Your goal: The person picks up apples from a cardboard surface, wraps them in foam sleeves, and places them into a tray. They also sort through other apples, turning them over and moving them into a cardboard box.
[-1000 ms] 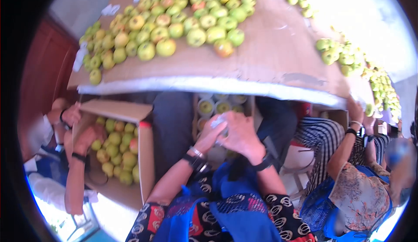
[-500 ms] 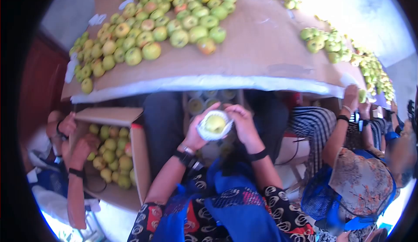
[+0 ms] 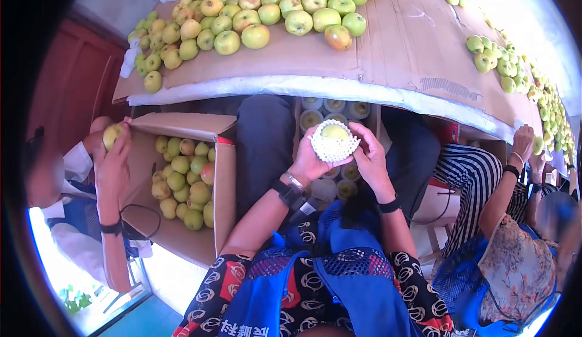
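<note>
A yellow-green apple (image 3: 335, 132) sits in a white foam net (image 3: 334, 149), its top showing through the opening. My left hand (image 3: 309, 160) is wrapped round the netted apple from the left and below. On the other side, my right hand (image 3: 373, 162) has its thumb and fingers closed at the net's right edge. Below my hands, between my knees, is a cardboard box (image 3: 377, 121) with several netted apples (image 3: 311, 119) in it, partly hidden by my hands and the table edge.
A cardboard-covered table (image 3: 394, 52) in front carries many loose apples (image 3: 227, 42). At my left stands an open carton (image 3: 225, 185) of bare apples (image 3: 176, 181); a co-worker's hand (image 3: 115, 149) there holds an apple. Another co-worker's hand (image 3: 522, 140) is at the table's right.
The view has shifted, so the scene sits lower and further right. The net is drawn higher around the apple. The co-worker at left has lifted an apple from the carton.
</note>
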`<state>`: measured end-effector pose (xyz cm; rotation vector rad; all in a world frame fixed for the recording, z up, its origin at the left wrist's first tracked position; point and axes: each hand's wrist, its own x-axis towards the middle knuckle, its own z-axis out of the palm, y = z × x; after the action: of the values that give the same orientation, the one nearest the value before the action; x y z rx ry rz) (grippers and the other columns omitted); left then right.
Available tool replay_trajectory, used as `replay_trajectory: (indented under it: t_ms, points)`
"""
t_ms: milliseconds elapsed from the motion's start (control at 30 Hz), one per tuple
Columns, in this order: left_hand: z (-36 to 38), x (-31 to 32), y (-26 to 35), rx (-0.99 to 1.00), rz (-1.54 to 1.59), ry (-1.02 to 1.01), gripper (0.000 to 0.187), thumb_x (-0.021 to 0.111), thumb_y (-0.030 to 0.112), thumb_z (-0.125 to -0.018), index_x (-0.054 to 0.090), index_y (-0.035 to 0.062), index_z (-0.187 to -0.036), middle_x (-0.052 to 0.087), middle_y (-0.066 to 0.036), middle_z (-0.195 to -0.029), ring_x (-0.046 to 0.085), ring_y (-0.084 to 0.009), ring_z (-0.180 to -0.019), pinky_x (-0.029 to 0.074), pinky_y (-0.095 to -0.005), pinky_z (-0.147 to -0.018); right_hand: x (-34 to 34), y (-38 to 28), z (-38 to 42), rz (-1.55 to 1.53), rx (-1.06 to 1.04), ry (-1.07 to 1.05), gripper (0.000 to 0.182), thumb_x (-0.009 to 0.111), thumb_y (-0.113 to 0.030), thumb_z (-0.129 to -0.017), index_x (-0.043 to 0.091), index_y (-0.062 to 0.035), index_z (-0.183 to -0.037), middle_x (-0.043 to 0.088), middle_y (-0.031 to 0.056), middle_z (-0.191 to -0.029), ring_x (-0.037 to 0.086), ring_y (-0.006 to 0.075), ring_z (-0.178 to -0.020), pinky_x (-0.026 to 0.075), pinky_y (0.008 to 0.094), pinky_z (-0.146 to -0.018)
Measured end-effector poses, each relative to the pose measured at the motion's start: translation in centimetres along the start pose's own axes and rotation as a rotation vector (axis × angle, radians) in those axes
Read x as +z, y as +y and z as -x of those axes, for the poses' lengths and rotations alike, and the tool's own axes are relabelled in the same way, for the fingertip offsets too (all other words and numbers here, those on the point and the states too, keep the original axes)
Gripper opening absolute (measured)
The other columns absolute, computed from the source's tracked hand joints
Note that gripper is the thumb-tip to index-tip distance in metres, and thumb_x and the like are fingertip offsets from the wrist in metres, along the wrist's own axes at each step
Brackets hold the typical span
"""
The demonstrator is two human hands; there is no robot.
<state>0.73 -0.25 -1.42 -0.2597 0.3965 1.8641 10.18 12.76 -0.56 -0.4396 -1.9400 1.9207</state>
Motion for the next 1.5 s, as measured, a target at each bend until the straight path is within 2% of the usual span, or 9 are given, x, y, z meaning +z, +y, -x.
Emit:
replay_trajectory:
  t_ms: [67, 300, 567, 867, 1000, 1133, 1167, 1200, 1500]
  points:
    - [0.0, 0.2, 0.1, 0.023, -0.029, 0.057, 0.047, 0.030, 0.042, -0.089, 0.050, 0.0106, -0.119, 0.054, -0.010, -0.119, 0.052, -0.0294, -0.110, 0.040, -0.0532, -0.091, 0.0, -1.1, 0.2, 0.336, -0.231, -0.108, 0.039, 0.052, 0.008, -0.075, 0.052, -0.0004, -0.113, 0.057, 0.0139, -0.112, 0.057, 0.0227, -0.102, 0.043, 0.0289, -0.087]
    - [-0.6, -1.2, -0.2, 0.130, -0.177, 0.292, 0.045, 0.031, 0.045, -0.092, 0.051, 0.0116, -0.113, 0.059, -0.007, -0.108, 0.057, -0.0237, -0.099, 0.047, -0.0451, -0.080, 0.2, -1.0, -0.2, 0.469, -0.289, -0.123, 0.032, 0.070, -0.008, -0.066, 0.056, -0.0012, -0.095, 0.059, 0.0149, -0.096, 0.059, 0.0286, -0.088, 0.046, 0.0321, -0.077]
    - [-0.6, -0.9, -0.4, 0.173, -0.284, 0.453, 0.044, 0.034, 0.045, -0.092, 0.050, 0.0113, -0.115, 0.058, -0.007, -0.108, 0.057, -0.0224, -0.099, 0.047, -0.0418, -0.079, 1.3, -0.6, -0.6, 0.525, -0.189, -0.176, 0.027, 0.072, -0.010, -0.065, 0.055, -0.0033, -0.085, 0.057, 0.0128, -0.081, 0.057, 0.0300, -0.076, 0.047, 0.0327, -0.065]
    - [-0.6, -0.5, 0.3, 0.388, -0.073, 0.003, 0.042, 0.035, 0.040, -0.091, 0.051, 0.0099, -0.116, 0.056, -0.009, -0.114, 0.053, -0.0249, -0.106, 0.040, -0.0429, -0.093, 2.5, -1.7, 1.3, 0.656, -0.571, -0.043, 0.026, 0.073, -0.005, -0.060, 0.056, -0.0070, -0.079, 0.056, 0.0080, -0.080, 0.057, 0.0256, -0.074, 0.049, 0.0334, -0.063]
    - [-0.5, -0.8, 0.3, 0.332, 0.079, 0.012, 0.046, 0.034, 0.039, -0.090, 0.049, 0.0067, -0.120, 0.053, -0.010, -0.121, 0.048, -0.0263, -0.114, 0.034, -0.0438, -0.099, 1.0, -2.2, 2.5, 0.383, -0.167, 0.144, 0.042, 0.079, -0.012, -0.059, 0.056, -0.0029, -0.094, 0.058, 0.0090, -0.092, 0.058, 0.0179, -0.085, 0.047, 0.0308, -0.073]
    - [-0.1, -1.5, -0.4, 0.365, -0.080, 0.015, 0.040, 0.033, 0.032, -0.092, 0.052, 0.0044, -0.114, 0.057, -0.009, -0.112, 0.053, -0.0226, -0.106, 0.039, -0.0392, -0.096, 2.1, -3.4, 1.5, 0.439, -0.324, 0.170, 0.075, 0.083, -0.024, -0.054, 0.045, 0.0017, -0.113, 0.055, 0.0133, -0.104, 0.054, 0.0252, -0.098, 0.043, 0.0352, -0.087]
    - [0.7, -0.7, -0.7, 0.474, -0.491, 0.195, 0.040, 0.033, 0.032, -0.092, 0.051, 0.0040, -0.115, 0.057, -0.011, -0.113, 0.053, -0.0225, -0.106, 0.041, -0.0391, -0.095, 2.7, -4.7, 0.8, 0.325, -0.272, 0.092, 0.084, 0.085, -0.029, -0.050, 0.044, 0.0031, -0.115, 0.053, 0.0171, -0.107, 0.052, 0.0277, -0.103, 0.041, 0.0365, -0.090]
    - [0.9, 0.1, -0.3, 0.248, -0.151, 0.013, 0.041, 0.033, 0.032, -0.092, 0.050, 0.0030, -0.115, 0.056, -0.012, -0.113, 0.054, -0.0230, -0.106, 0.042, -0.0387, -0.094, 3.2, -4.7, 0.5, 0.323, -0.166, 0.044, 0.090, 0.085, -0.031, -0.047, 0.042, 0.0042, -0.118, 0.052, 0.0196, -0.108, 0.050, 0.0296, -0.106, 0.040, 0.0376, -0.092]
    - [-0.4, -0.8, -1.1, 0.185, -0.079, -0.086, 0.046, 0.029, 0.036, -0.093, 0.045, 0.0052, -0.123, 0.049, -0.009, -0.125, 0.048, -0.0235, -0.114, 0.037, -0.0369, -0.098, 2.9, -2.1, 0.1, 0.505, -0.223, 0.063, 0.096, 0.077, -0.031, -0.056, 0.029, 0.0004, -0.132, 0.046, 0.0209, -0.117, 0.046, 0.0348, -0.108, 0.035, 0.0398, -0.095]
